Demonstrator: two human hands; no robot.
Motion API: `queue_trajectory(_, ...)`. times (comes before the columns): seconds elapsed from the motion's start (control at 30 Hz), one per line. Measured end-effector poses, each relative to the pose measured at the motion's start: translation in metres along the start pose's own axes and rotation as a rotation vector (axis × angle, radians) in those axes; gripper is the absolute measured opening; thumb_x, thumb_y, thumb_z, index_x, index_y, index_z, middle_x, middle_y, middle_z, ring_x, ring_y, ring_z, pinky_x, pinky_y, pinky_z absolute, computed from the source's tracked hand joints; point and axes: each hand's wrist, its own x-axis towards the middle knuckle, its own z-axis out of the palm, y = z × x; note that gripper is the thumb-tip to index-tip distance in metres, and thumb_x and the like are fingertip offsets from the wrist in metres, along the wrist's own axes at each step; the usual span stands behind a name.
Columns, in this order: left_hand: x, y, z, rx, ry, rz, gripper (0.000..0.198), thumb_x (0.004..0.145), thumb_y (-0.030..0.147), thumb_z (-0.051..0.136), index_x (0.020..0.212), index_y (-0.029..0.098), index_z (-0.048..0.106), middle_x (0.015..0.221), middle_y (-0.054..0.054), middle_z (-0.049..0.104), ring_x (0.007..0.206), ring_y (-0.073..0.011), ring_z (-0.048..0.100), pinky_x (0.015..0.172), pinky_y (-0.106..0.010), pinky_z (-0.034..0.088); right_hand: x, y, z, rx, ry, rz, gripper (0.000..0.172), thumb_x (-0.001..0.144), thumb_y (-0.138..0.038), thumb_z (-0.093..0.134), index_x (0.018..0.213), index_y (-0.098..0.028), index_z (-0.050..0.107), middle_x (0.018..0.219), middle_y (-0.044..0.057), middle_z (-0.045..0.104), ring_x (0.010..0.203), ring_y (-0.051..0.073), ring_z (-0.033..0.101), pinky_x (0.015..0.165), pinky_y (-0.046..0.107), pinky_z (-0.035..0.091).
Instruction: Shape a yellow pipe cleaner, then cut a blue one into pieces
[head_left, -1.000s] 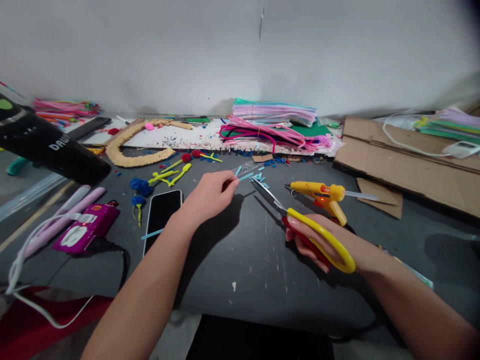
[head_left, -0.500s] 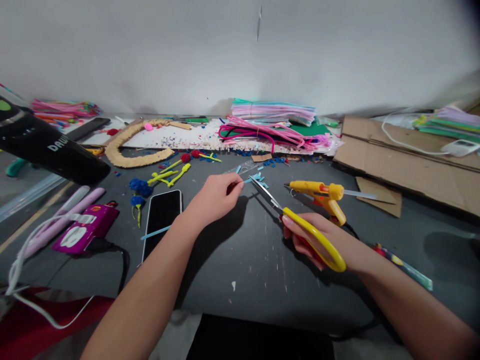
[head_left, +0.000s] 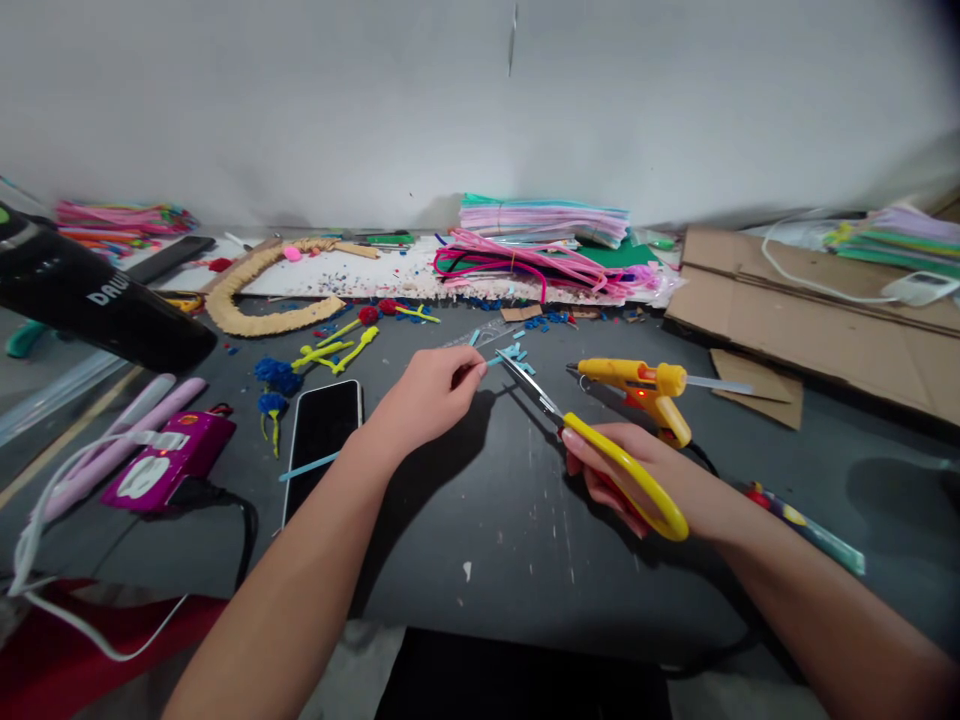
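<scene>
My left hand (head_left: pixel 442 392) is closed in a pinch on a light blue strip (head_left: pixel 493 361), whose short end pokes out past the fingertips. A longer light blue length (head_left: pixel 309 466) shows on the other side of the wrist, over the phone; whether it is the same strip is hidden by the arm. In my right hand (head_left: pixel 611 470) are scissors (head_left: pixel 630 470) with yellow and red handles. Their blade tips lie at the strip's end. Small cut light blue pieces (head_left: pixel 521 352) are scattered on the table just beyond the blades.
A yellow glue gun (head_left: pixel 637 380) lies right of the scissors, its red light on. Left are a phone (head_left: pixel 324 430), a purple power adapter (head_left: pixel 172 460) and a black bottle (head_left: pixel 97 290). Behind are pipe cleaners (head_left: pixel 517 265), a tan curved piece (head_left: pixel 274 318) and cardboard (head_left: pixel 810 300).
A light blue bit shows farther back, by the pink pipe cleaners, where none showed before. The view shifts slightly; both hands keep nearly the same pose.
</scene>
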Motion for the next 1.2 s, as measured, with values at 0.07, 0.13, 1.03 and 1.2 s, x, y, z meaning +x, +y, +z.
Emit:
queue_trajectory(0.07, 0.0, 0.001, 0.0, -0.002, -0.003, -0.003, 0.028, 0.093, 0.032, 0.045, 0.077, 0.017, 0.062, 0.066, 0.0, 0.059, 0.061, -0.0121, 0.047, 0.061, -0.026, 0.033, 0.0, 0.0, 0.0, -0.001, -0.002, -0.003, 0.052, 0.086, -0.07, 0.05, 0.081, -0.018, 0.054, 0.051, -0.007, 0.046, 0.033, 0.006, 0.04, 0.033, 0.018, 0.037)
queue_trajectory(0.13, 0.0, 0.001, 0.0, -0.001, -0.003, -0.005, 0.028, 0.093, 0.033, 0.045, 0.078, 0.017, 0.062, 0.066, 0.0, 0.059, 0.061, -0.0122, 0.047, 0.061, -0.026, 0.034, -0.001, 0.0, 0.0, 0.003, -0.007, 0.001, 0.052, 0.086, -0.07, 0.051, 0.081, -0.018, 0.053, 0.051, -0.007, 0.046, 0.034, 0.006, 0.041, 0.033, 0.018, 0.037)
queue_trajectory(1.03, 0.005, -0.008, 0.01, 0.016, -0.062, -0.026, 0.029, 0.094, 0.034, 0.046, 0.083, 0.016, 0.066, 0.076, -0.004, 0.067, 0.066, -0.0145, 0.054, 0.064, -0.028, 0.036, 0.008, -0.009, 0.001, -0.126, 0.029, 0.063, 0.055, 0.082, -0.073, 0.053, 0.073, -0.019, 0.048, 0.051, -0.005, 0.045, 0.034, 0.007, 0.04, 0.03, 0.019, 0.04)
queue_trajectory(1.2, 0.005, -0.011, 0.007, 0.028, -0.042, -0.065, 0.027, 0.093, 0.033, 0.047, 0.082, 0.017, 0.067, 0.076, -0.003, 0.068, 0.068, -0.0152, 0.055, 0.064, -0.028, 0.036, 0.01, -0.007, 0.002, -0.13, 0.04, 0.058, 0.055, 0.083, -0.074, 0.052, 0.07, -0.02, 0.047, 0.045, -0.006, 0.044, 0.03, 0.007, 0.04, 0.029, 0.02, 0.04)
